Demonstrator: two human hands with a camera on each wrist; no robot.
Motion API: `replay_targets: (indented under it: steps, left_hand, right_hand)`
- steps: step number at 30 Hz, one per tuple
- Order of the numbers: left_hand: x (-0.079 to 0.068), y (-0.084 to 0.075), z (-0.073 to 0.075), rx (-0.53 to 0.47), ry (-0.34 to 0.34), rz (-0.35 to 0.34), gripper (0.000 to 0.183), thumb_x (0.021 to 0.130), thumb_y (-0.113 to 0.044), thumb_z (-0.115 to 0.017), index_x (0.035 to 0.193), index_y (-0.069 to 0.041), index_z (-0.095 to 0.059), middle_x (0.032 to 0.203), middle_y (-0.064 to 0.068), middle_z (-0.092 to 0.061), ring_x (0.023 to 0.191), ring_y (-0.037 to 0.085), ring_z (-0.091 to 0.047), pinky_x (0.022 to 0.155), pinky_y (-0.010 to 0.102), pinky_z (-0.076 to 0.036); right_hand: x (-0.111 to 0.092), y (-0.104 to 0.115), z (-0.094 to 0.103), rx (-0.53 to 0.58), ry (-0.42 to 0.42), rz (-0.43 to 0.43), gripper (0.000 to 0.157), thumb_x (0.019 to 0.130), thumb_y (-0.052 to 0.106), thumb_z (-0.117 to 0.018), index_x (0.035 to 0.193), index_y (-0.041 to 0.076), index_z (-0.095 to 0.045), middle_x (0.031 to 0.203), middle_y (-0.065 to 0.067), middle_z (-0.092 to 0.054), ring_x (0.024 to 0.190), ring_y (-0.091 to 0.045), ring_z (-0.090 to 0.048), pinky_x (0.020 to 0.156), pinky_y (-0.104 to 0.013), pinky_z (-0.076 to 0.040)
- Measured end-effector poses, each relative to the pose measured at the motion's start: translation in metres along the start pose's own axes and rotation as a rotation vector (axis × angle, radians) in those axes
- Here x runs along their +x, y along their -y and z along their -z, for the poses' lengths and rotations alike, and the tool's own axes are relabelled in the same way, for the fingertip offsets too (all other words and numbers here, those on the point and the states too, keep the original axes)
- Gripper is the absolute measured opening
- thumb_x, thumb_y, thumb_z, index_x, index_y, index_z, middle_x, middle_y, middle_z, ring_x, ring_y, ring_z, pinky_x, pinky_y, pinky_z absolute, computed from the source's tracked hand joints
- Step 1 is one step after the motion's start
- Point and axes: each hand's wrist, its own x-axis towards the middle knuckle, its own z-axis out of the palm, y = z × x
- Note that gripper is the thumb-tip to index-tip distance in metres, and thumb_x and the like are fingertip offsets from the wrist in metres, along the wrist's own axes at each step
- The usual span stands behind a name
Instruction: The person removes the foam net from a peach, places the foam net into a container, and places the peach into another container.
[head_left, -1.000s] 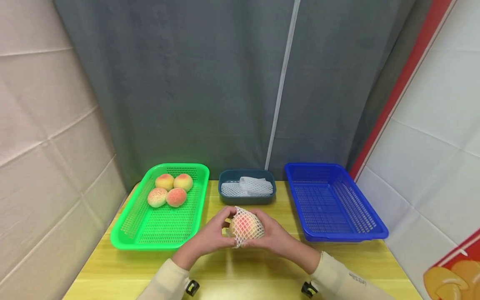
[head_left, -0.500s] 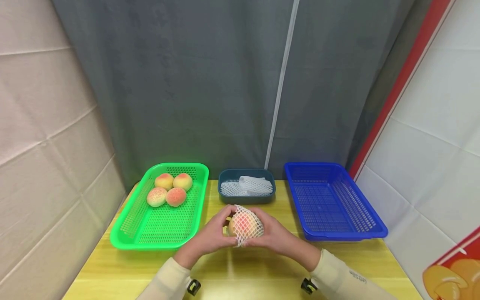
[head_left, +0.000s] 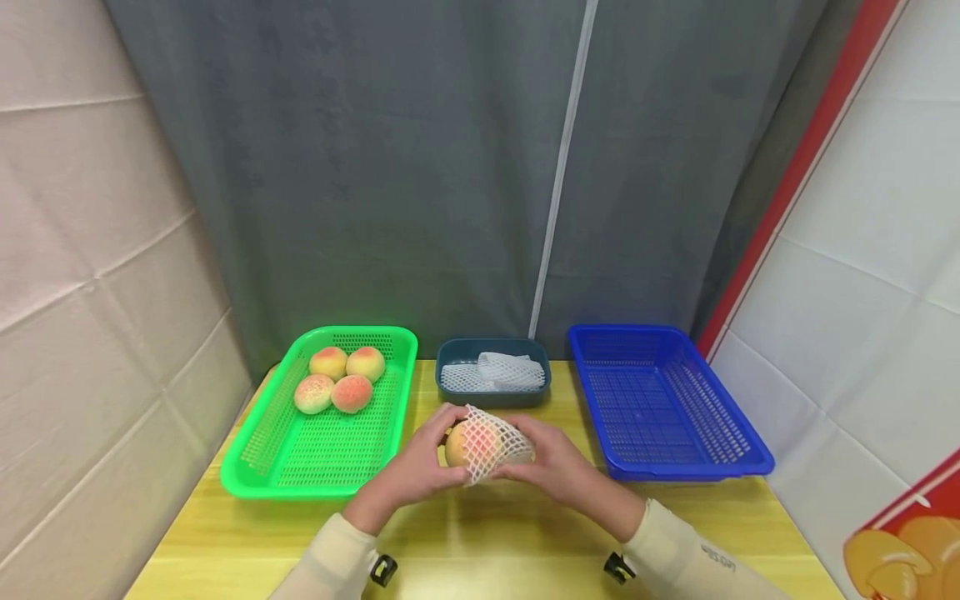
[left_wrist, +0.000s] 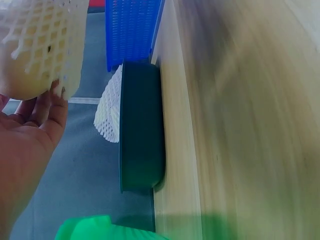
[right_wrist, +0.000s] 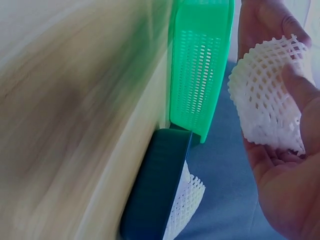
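Between the two hands, over the table front, a yellow-pink peach (head_left: pixel 458 447) sits partly inside a white foam fruit net (head_left: pixel 501 450). Its bare side faces the left hand (head_left: pixel 422 460), whose fingertips and thumb pinch the net's left edge around the fruit. From the other side the right hand (head_left: pixel 553 460) grips the net, thumb below and fingers above. In the left wrist view the net (left_wrist: pixel 45 37) drapes over the peach, fingertips at its rim. The right wrist view shows the right thumb (right_wrist: pixel 300 87) pressing on the net; it hides most of the peach there.
A green basket (head_left: pixel 337 454) with several peaches (head_left: pixel 352 394) stands on the left. At the back middle, a dark teal tray (head_left: pixel 495 400) holds more foam nets (head_left: pixel 517 371). On the right is a blue basket (head_left: pixel 637 417). A grey curtain (head_left: pixel 360 183) hangs behind the wooden table (head_left: pixel 487 550).
The peach has shifted slightly left and up between the hands, with more of its bare left side showing. The net now stretches further right, and both hands have moved slightly apart.
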Motion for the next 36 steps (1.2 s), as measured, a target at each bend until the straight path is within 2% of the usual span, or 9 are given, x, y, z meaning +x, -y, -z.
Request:
replay_targets:
  steps: [7, 13, 16, 20, 23, 28, 31, 33, 36]
  left_hand:
    - [0.0, 0.005, 0.005, -0.018, -0.011, -0.033, 0.065, 0.087, -0.022, -0.089, 0.146, -0.023, -0.061, 0.133, -0.002, -0.058, 0.111, 0.018, -0.064, 0.097, 0.037, -0.058]
    - [-0.002, 0.005, 0.006, -0.015, 0.005, -0.032, 0.062, 0.09, -0.029, -0.091, 0.145, -0.027, -0.061, 0.133, -0.003, -0.058, 0.113, 0.018, -0.064, 0.097, 0.037, -0.059]
    - [-0.003, 0.003, 0.006, -0.009, 0.018, -0.009, 0.062, 0.09, -0.031, -0.091, 0.145, -0.032, -0.061, 0.134, -0.005, -0.058, 0.114, 0.018, -0.064, 0.098, 0.037, -0.059]
    - [-0.003, 0.002, 0.006, 0.005, 0.028, 0.0, 0.061, 0.091, -0.031, -0.091, 0.145, -0.034, -0.061, 0.133, -0.007, -0.057, 0.115, 0.017, -0.064, 0.099, 0.038, -0.059]
    - [-0.003, 0.002, 0.007, 0.01, 0.023, -0.007, 0.061, 0.092, -0.032, -0.09, 0.145, -0.032, -0.061, 0.133, -0.005, -0.058, 0.114, 0.018, -0.064, 0.099, 0.039, -0.059]
    - [-0.005, 0.0, 0.013, 0.012, 0.006, -0.004, 0.061, 0.092, -0.031, -0.089, 0.146, -0.029, -0.061, 0.136, -0.003, -0.058, 0.116, 0.019, -0.064, 0.099, 0.04, -0.058]
    - [-0.006, -0.001, 0.019, 0.009, -0.023, 0.003, 0.062, 0.092, -0.029, -0.09, 0.146, -0.027, -0.062, 0.137, -0.003, -0.059, 0.116, 0.02, -0.064, 0.1, 0.04, -0.058]
    - [-0.007, -0.002, 0.024, 0.012, -0.044, 0.008, 0.062, 0.091, -0.028, -0.09, 0.146, -0.026, -0.062, 0.138, -0.003, -0.06, 0.116, 0.02, -0.064, 0.1, 0.041, -0.058]
    - [-0.009, -0.002, 0.029, 0.021, -0.064, 0.004, 0.064, 0.091, -0.026, -0.091, 0.148, -0.024, -0.062, 0.14, -0.002, -0.06, 0.116, 0.021, -0.065, 0.1, 0.042, -0.058]
  right_hand:
    - [0.001, 0.002, 0.006, -0.008, -0.021, -0.009, 0.021, 0.091, 0.011, -0.091, 0.108, 0.013, -0.079, 0.095, 0.008, -0.075, 0.08, -0.005, -0.065, 0.07, -0.028, -0.058]
    - [0.005, 0.004, 0.01, -0.108, 0.047, -0.032, 0.018, 0.092, 0.011, -0.09, 0.09, 0.016, -0.072, 0.079, 0.014, -0.064, 0.07, -0.001, -0.055, 0.061, -0.025, -0.051]
    - [0.007, 0.005, 0.011, -0.181, 0.104, -0.041, 0.016, 0.094, 0.011, -0.087, 0.093, 0.017, -0.072, 0.081, 0.014, -0.067, 0.071, -0.001, -0.056, 0.064, -0.025, -0.053]
    - [0.011, 0.007, 0.014, -0.252, 0.168, -0.023, 0.016, 0.097, 0.009, -0.084, 0.106, 0.016, -0.074, 0.093, 0.01, -0.074, 0.081, -0.004, -0.064, 0.073, -0.029, -0.058]
    - [0.015, 0.009, 0.015, -0.267, 0.211, -0.019, 0.018, 0.099, 0.007, -0.081, 0.113, 0.015, -0.073, 0.098, 0.007, -0.077, 0.086, -0.006, -0.067, 0.078, -0.032, -0.06]
    - [0.025, 0.009, 0.023, -0.27, 0.275, 0.007, 0.018, 0.1, 0.0, -0.076, 0.114, 0.012, -0.072, 0.097, 0.001, -0.077, 0.085, -0.006, -0.066, 0.076, -0.032, -0.06]
    - [0.039, 0.009, 0.033, -0.331, 0.286, 0.03, 0.022, 0.098, -0.004, -0.075, 0.115, 0.009, -0.072, 0.1, -0.002, -0.077, 0.088, -0.012, -0.069, 0.077, -0.034, -0.06]
    - [0.051, 0.009, 0.04, -0.403, 0.284, 0.04, 0.026, 0.098, -0.004, -0.075, 0.122, 0.006, -0.073, 0.109, -0.006, -0.079, 0.096, -0.019, -0.074, 0.083, -0.038, -0.062]
    - [0.073, 0.01, 0.053, -0.486, 0.276, 0.011, 0.029, 0.101, -0.001, -0.073, 0.13, 0.003, -0.072, 0.117, -0.011, -0.079, 0.102, -0.025, -0.076, 0.087, -0.042, -0.062]
